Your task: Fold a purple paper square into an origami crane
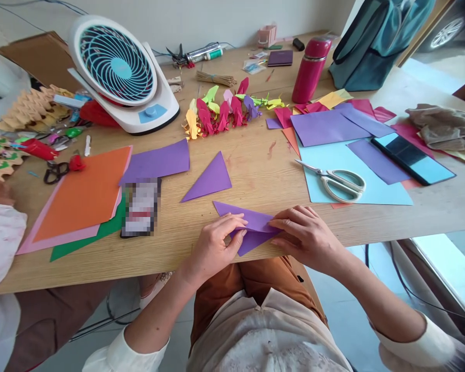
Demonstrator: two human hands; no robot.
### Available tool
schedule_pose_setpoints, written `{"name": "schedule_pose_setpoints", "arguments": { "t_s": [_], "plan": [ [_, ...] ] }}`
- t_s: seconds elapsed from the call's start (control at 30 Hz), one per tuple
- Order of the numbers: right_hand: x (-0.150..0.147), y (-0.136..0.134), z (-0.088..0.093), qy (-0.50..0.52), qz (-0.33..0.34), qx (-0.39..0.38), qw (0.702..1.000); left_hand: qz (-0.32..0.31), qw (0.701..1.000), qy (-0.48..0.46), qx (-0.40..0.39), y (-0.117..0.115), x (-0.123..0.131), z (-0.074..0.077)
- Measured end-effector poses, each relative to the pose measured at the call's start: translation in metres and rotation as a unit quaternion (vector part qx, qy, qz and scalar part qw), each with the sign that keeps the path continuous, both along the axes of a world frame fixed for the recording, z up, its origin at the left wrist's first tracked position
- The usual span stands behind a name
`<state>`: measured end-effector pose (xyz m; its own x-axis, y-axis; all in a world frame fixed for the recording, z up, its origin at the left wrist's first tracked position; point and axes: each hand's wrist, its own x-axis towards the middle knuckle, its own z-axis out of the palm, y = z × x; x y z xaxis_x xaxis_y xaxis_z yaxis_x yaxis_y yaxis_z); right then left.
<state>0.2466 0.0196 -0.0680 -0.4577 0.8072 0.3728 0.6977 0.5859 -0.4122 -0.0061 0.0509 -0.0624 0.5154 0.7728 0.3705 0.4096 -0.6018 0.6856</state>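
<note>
A sheet of purple paper (256, 221), partly folded over, lies at the table's front edge between my two hands. My left hand (221, 238) pinches its left side, with thumb and fingers at the fold. On the right end, my right hand (304, 232) has its fingers closed on the same paper. Just beyond them rests a purple paper triangle (211, 178). To the right, scissors with pale handles (343, 185) lie on a light blue sheet (321, 195). A flat purple piece (157, 161) is to the left.
A white fan (116, 67) stands at the back left. Folded paper figures (220, 111) cluster mid-table, near a pink flask (312, 70). Orange paper (83, 191) and a phone (141, 206) are on the left; another phone (413, 157) is right. A person's sleeve (2, 243) shows far left.
</note>
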Motion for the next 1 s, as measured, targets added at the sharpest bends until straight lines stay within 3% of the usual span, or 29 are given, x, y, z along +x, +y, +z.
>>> {"name": "schedule_pose_setpoints", "arguments": {
  "t_s": [0.13,0.3,0.47,0.67,1.0],
  "plan": [
    [-0.004,0.002,-0.002,-0.002,-0.011,0.001,1.000,0.003,1.000,0.012,-0.018,0.001,0.001,0.007],
    [-0.004,0.002,-0.003,0.009,-0.008,-0.003,1.000,-0.031,0.993,0.108,0.032,0.001,0.004,0.014],
    [0.000,-0.001,-0.003,0.023,-0.009,-0.016,1.000,-0.020,0.989,0.135,0.052,-0.003,0.004,0.012],
    [0.006,-0.001,-0.003,0.049,-0.030,-0.048,0.997,-0.002,0.992,0.129,-0.001,0.000,0.007,0.024],
    [0.017,-0.001,0.003,0.049,-0.113,-0.056,0.991,0.005,0.964,0.247,-0.099,0.024,0.015,0.054]
  ]
}}
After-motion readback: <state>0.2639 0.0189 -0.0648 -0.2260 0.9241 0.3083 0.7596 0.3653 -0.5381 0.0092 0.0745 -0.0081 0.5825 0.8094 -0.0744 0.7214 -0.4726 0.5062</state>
